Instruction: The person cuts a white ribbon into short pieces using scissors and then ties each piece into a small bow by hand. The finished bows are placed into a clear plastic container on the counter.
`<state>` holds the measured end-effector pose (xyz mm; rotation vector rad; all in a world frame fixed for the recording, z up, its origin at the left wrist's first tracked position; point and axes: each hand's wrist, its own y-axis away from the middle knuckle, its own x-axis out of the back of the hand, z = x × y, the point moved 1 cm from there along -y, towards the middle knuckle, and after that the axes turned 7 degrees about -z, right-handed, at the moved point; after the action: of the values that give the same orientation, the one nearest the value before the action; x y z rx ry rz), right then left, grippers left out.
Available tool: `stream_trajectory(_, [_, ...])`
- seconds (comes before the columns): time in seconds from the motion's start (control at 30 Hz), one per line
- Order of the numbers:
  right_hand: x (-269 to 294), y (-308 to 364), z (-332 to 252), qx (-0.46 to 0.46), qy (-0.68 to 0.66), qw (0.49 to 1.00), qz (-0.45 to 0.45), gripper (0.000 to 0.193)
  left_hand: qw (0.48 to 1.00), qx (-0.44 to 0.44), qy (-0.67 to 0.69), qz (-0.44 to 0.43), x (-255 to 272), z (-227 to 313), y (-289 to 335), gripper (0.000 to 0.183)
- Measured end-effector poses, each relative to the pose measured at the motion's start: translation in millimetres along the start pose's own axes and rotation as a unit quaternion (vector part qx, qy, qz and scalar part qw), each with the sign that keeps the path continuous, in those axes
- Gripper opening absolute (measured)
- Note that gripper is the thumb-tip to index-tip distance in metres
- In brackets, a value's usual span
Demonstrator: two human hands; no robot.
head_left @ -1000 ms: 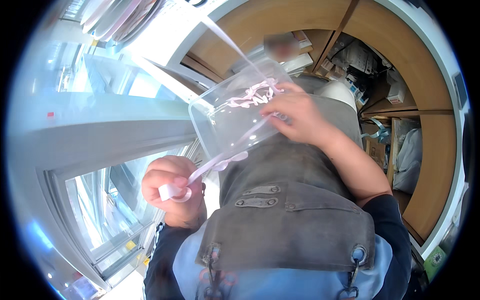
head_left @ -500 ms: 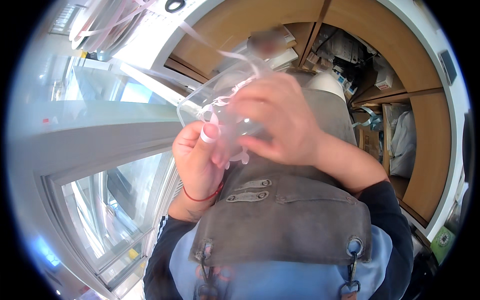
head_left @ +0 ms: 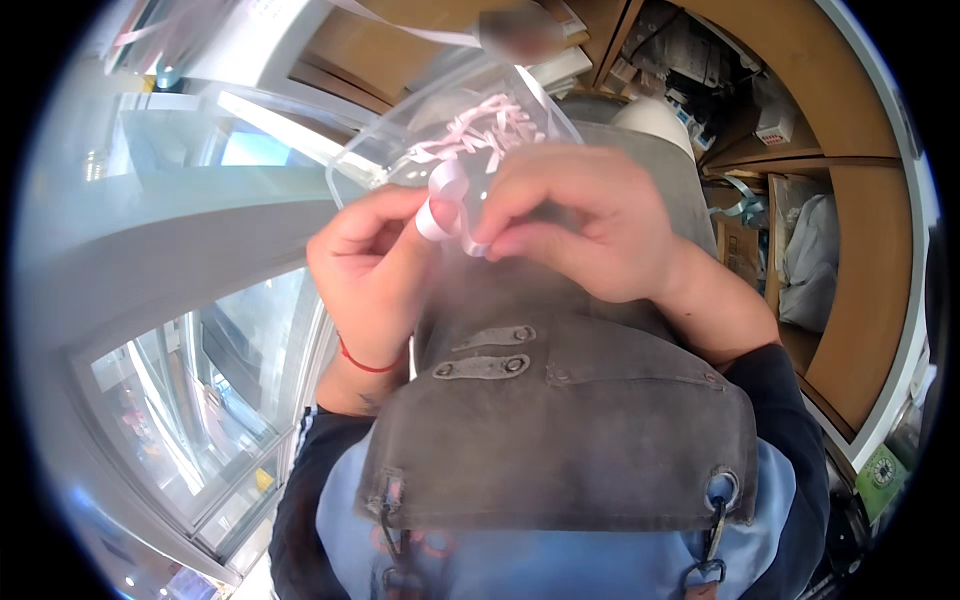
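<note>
Take the middle of the view as the centre of the dial. You have the ribbon (head_left: 449, 180), pale pink, just off centre at 12 o'clock, held up between your two hands. Your left hand (head_left: 370, 260) is at 10 o'clock, its fingers nearly closed, the thumb and a fingertip pinching the ribbon; one loop stands up above the thumb and another band curls by its tip. Your right hand (head_left: 600, 225) is at 2 o'clock, its thumb and forefinger together on the lower part of the ribbon, the rest of the fingers curled in. You cannot tell whether the ribbon is knotted there.

Beyond your hands, at 12 o'clock, is the clear box (head_left: 345, 160), with a heap of pink bows (head_left: 490, 125) in it. A pink strand (head_left: 405, 28) slants across at 11 o'clock, past the box's far side. Your apron (head_left: 560, 430) fills 6 o'clock, and a red cord (head_left: 365, 368) circles your left wrist. At 2 o'clock a blue ribbon (head_left: 742, 203) hangs by the cabinet (head_left: 868, 270), with a pale bag (head_left: 812, 255) inside at 3 o'clock
</note>
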<state>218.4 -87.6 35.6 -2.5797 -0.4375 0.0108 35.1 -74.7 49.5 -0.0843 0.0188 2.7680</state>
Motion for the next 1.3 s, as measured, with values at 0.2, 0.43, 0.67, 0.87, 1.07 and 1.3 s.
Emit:
stream_trajectory(0.2, [2, 0, 0, 0.042, 0.093, 0.992, 0.071, 0.009, 0.997, -0.002, -0.041, -0.064, -6, 1, 3, 0.010])
stream_trajectory(0.43, [0, 6, -6, 0.046, 0.261, 0.964, 0.035, 0.015, 0.996, 0.061, -0.025, -0.054, -11, 0, 2, 0.012])
stream_trajectory(0.67, [-26, -26, -17, 0.007, 0.317, 0.933, 0.167, 0.011, 0.978, 0.141, 0.018, -0.154, 2, -7, -5, 0.014])
stream_trajectory(0.87, [-1, 4, 6, -0.023, 0.211, 0.977, -0.001, 0.010, 0.952, 0.168, 0.112, -0.230, 7, -14, -4, 0.029])
stream_trajectory(1.07, [-3, 1, 3, -0.130, 0.154, 0.979, -0.021, 0.011, 0.961, 0.157, 0.073, -0.216, 2, -14, -2, 0.027])
stream_trajectory(1.3, [-5, -8, -9, -0.243, 0.026, 0.970, 0.012, 0.012, 0.968, 0.116, 0.048, -0.216, 5, -17, -5, 0.036])
